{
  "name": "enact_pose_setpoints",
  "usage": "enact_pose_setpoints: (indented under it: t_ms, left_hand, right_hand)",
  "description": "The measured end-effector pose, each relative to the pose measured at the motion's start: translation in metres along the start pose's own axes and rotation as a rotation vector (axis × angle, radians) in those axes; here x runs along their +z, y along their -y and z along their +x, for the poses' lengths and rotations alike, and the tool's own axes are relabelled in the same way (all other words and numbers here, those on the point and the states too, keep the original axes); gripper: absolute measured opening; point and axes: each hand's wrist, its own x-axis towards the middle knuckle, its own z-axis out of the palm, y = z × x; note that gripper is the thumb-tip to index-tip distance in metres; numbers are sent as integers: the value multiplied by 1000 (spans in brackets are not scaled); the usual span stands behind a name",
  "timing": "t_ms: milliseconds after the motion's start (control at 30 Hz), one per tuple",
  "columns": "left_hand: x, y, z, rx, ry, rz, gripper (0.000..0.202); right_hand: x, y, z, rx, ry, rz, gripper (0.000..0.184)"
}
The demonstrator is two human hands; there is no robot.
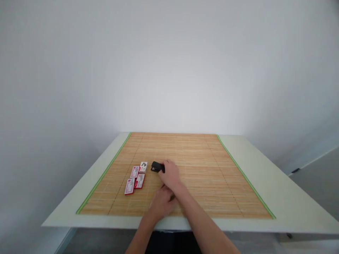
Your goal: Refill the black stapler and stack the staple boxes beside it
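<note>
On the bamboo mat, my right hand (171,173) has its fingers wrapped round the rear of a black stapler (156,167), whose front end points left. Just below it rests my left hand (162,203), its fingers curled and partly tucked beneath my right wrist. Whatever those fingers may hold is hidden. Left of the stapler lie several small red-and-white boxes: a box with a dark picture on top (143,167), and flat boxes such as the nearest one (129,186) and the one to its right (140,181). They sit close together, clear of both hands.
A bamboo mat (201,176) with green edging covers the middle of the white table (275,197). The table's front edge runs close to my body. Behind it stands a plain pale wall (172,70).
</note>
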Motion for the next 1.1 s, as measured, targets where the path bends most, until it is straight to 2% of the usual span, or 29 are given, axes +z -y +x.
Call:
enact_pose_setpoints:
  t_ms: [100, 167, 267, 333, 500, 667, 767, 867, 967, 1033, 1100]
  left_hand:
    - [-16, -4, -1, -54, -29, -251, 37]
    - [-20, -3, -1, -148, -155, -358, 36]
    - [-17, -2, 0, -229, -341, -264, 38]
    - [-13, -4, 1, -224, -363, -90, 42]
    - [0, -15, 5, -217, -303, 209, 52]
    - [4, -15, 6, -246, -268, 257, 51]
    - [3, -15, 6, -255, -261, 248, 53]
    - [2, -16, 6, -261, -265, 248, 56]
    - [1, -18, 6, -261, -270, 258, 57]
    - [0, -19, 6, -260, -271, 266, 57]
    - [1, -18, 5, -261, -273, 274, 57]
  right_hand:
    - [-30, -41, 3, -43, 28, -12, 36]
    - [-47, -65, 3, -82, 72, -18, 38]
    - [-65, -88, 0, -136, 124, -24, 40]
    - [-71, -96, -3, -172, 145, -25, 40]
    - [-72, -94, -5, -231, 161, -40, 37]
    - [-60, -66, 11, -272, 127, -75, 31]
    - [-66, -55, 17, -272, 68, -81, 25]
    - [-86, -68, 11, -218, -7, -70, 22]
    - [-105, -101, -8, -88, -95, 3, 27]
    - [-108, -127, -23, 91, -222, 224, 29]
    - [-104, -148, -37, 206, -312, 377, 35]
